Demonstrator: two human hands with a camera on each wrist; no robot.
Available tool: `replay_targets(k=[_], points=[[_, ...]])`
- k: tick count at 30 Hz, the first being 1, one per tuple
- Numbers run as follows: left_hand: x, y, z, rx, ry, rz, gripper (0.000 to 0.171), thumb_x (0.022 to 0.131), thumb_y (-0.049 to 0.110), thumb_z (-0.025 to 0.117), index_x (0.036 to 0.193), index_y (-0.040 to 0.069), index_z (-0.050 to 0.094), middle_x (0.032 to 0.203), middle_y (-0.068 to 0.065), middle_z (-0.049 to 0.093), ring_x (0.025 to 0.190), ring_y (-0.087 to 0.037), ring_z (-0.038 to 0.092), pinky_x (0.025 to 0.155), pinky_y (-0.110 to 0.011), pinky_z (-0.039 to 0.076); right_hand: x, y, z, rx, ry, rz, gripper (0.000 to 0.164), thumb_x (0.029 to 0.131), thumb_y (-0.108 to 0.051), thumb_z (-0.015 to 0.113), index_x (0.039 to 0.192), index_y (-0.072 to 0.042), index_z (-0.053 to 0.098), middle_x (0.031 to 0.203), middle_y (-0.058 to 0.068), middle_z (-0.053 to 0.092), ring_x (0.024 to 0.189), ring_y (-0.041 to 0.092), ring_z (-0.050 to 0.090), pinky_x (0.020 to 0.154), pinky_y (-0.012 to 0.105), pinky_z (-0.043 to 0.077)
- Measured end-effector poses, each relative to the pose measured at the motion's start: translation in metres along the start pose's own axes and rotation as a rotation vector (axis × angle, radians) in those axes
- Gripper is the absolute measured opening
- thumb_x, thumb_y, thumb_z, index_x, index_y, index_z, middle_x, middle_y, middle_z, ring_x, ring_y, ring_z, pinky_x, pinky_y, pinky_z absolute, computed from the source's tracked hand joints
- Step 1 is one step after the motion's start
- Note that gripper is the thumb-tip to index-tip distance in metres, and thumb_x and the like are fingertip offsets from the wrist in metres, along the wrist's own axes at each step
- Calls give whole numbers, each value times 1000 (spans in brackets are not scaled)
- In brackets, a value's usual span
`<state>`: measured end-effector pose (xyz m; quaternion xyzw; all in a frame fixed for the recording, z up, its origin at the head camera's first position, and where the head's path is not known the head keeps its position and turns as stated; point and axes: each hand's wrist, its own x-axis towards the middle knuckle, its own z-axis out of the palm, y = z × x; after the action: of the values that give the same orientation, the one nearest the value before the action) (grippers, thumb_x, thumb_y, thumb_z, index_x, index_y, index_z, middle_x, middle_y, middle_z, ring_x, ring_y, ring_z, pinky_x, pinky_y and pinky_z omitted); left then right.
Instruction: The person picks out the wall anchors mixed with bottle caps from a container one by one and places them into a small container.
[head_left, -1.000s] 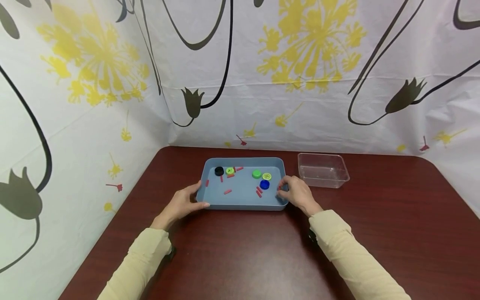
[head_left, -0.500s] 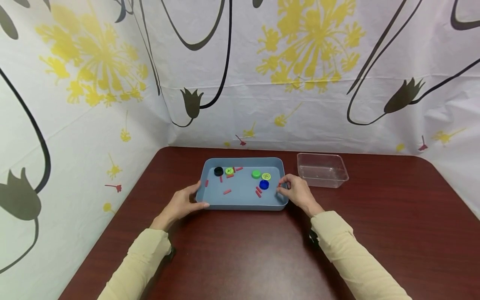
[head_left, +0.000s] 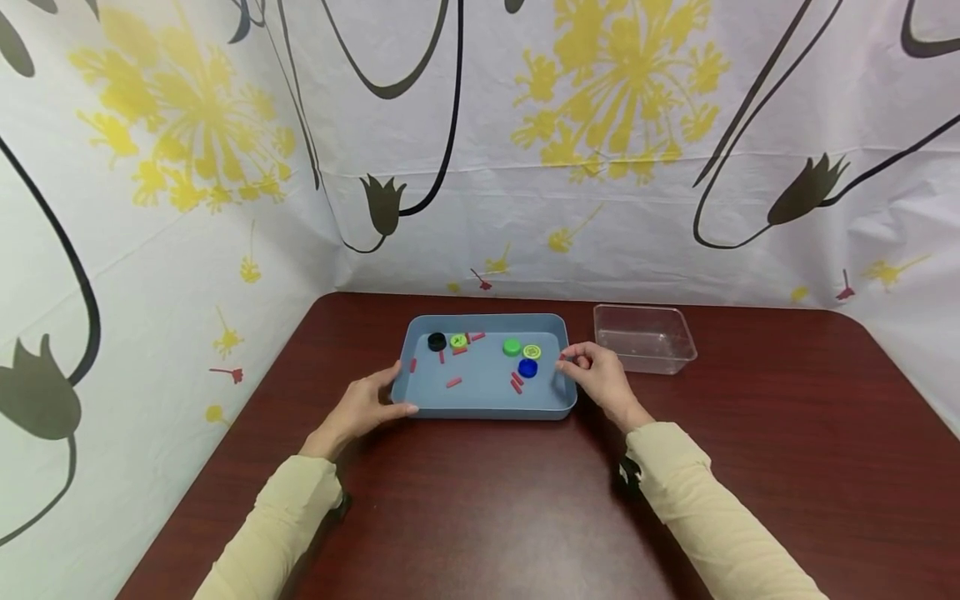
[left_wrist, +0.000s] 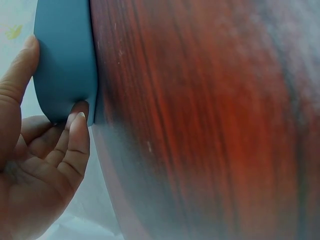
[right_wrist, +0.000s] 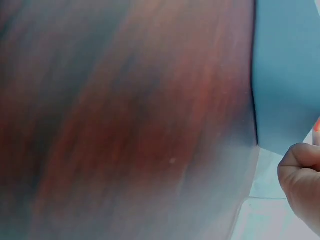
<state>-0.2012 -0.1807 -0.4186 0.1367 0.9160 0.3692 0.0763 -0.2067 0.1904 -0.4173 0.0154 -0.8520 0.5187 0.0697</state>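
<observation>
A blue-grey tray [head_left: 483,402] lies on the table. My left hand [head_left: 362,407] holds its left end, thumb at the near corner and fingers at the side. In the left wrist view those fingers curl against the tray wall [left_wrist: 65,60]. Over the tray's right rim, my right hand [head_left: 600,377] pinches a small red stick [head_left: 562,357] between thumb and fingertips. Its orange-red end [right_wrist: 317,126] barely shows at the right wrist view's edge. Inside the tray lie a black cap [head_left: 437,342], a yellow-green cap [head_left: 458,341], a green cap [head_left: 512,347], a yellow cap [head_left: 532,352], a blue cap [head_left: 528,367] and several red sticks [head_left: 453,382].
A clear plastic box [head_left: 645,337] stands right of the tray, behind my right hand. The dark red-brown table [head_left: 480,500] meets a white patterned cloth [head_left: 480,208] at the back and left.
My right hand has lifted slightly and shifted right from inside the tray's right end to its rim, carrying the red stick. The left hand stays on the tray.
</observation>
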Motion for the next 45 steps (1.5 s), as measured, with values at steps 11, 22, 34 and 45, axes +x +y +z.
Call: replay_targets(k=[11,22,34,45], points=[[-1,0,-1,-20,-10,-17,94,76,42,76,148,8,26,149,-16,36,118,-29,50,97,-44,45,7,-10,-14,297,54,124,35,87,-14,67,113,9,58,68,-7,38,51,0,37,50,15,37],[-1,-1,0,-2,1,-4,94,76,42,76,148,7,27,148,-16,37,120,-29,51,96,-44,45,25,-2,-51,135,306,42,26,86,-15,69,104,4,65,66,-10,40,62,0,37,49,13,30],[1,1,0,-25,-2,-19,95,75,43,76,148,9,26,148,-14,36,123,-29,49,98,-44,44,31,14,-57,-189,354,-17,21,85,-16,70,100,-1,69,69,2,45,59,2,36,54,17,29],[1,0,0,-11,3,-28,93,76,41,76,148,9,27,148,-16,36,125,-30,47,99,-45,43,33,14,-53,-214,371,-53,21,83,-13,72,98,1,70,66,1,44,57,1,35,57,18,29]])
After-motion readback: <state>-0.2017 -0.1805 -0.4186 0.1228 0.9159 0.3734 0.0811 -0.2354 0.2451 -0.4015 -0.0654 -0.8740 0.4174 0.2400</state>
